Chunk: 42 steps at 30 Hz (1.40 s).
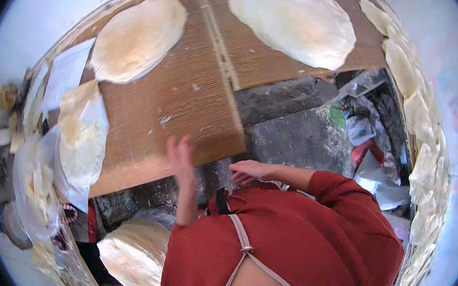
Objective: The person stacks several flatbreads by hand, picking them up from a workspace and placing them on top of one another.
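My left hand [179, 154] is raised at the near edge of the brown wooden table [150, 134], fingers spread, with nothing in it. Palm down, my right hand [251, 171] hovers in front of my waist, just off the table's corner; it appears to hold nothing. A large round flatbread [139, 39] lies on the table at the far left. Another big flatbread [294, 22] rests on the far right boards. A folded flatbread [83, 136], on a sheet of white plastic or paper, lies near the table's left edge.
A tall stack of flatbreads [133, 254] stands low at my left. Overlapping flatbreads [423, 163] line the right side. Cloths and bags [368, 132] lie lower, beyond the table's corner. White sheets [67, 71] and clear plastic [28, 180] are at the left.
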Motion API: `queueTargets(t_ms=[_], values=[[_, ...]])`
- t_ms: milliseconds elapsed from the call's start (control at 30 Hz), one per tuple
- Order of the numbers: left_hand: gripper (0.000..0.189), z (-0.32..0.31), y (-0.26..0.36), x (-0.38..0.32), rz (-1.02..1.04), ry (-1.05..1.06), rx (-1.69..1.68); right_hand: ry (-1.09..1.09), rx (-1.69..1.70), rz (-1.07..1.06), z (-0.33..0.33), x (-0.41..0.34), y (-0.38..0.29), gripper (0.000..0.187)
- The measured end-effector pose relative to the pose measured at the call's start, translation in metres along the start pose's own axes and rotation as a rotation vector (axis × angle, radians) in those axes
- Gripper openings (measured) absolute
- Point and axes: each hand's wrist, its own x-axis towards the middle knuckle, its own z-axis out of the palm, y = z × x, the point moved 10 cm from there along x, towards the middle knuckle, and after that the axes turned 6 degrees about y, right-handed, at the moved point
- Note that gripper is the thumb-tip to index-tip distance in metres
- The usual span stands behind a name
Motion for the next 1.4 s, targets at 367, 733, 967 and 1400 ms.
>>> queueTargets(t_ms=[367, 733, 967, 1400], values=[[0.046, 0.464, -0.098, -0.021, -0.959, -0.730, -0.421, 0.332, 0.400, -0.249, -0.226, -0.129, -0.014, 0.043], [0.046, 0.561, -0.129, 0.021, -1.061, -0.364, -0.654, 0.536, 0.609, -0.416, -0.311, -0.178, -0.025, 0.044], [0.062, 0.580, -0.117, 0.027, -0.996, -0.531, -0.441, 0.532, 0.534, -0.572, -0.367, -0.201, -0.067, 0.040], [0.052, 0.649, -0.124, 0.049, -0.913, -0.509, -0.796, 0.326, 0.330, -0.527, -0.492, -0.218, -0.132, 0.046]])
